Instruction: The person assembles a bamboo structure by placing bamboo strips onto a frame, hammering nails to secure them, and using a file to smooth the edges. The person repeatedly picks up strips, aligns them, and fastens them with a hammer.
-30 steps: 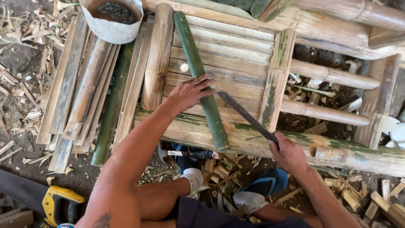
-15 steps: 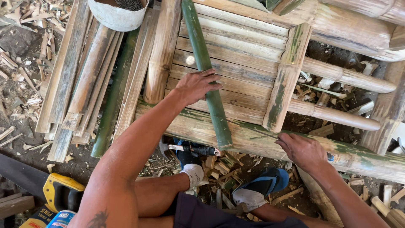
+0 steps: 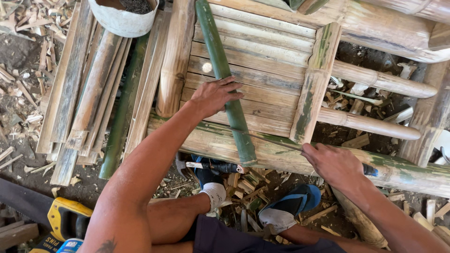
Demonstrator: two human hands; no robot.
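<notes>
Green bamboo pole [image 3: 227,84] stays pinned; right hand [image 3: 333,164] lowered its blade [image 3: 267,136].

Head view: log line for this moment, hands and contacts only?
left hand: pressing green bamboo pole | right hand: gripping blue-handled saw on frame beam

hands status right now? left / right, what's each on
Left hand: open, fingers spread, pressing flat on the green bamboo pole.
Right hand: closed around a blue-ended tool handle; what the tool is cannot be told.
</notes>
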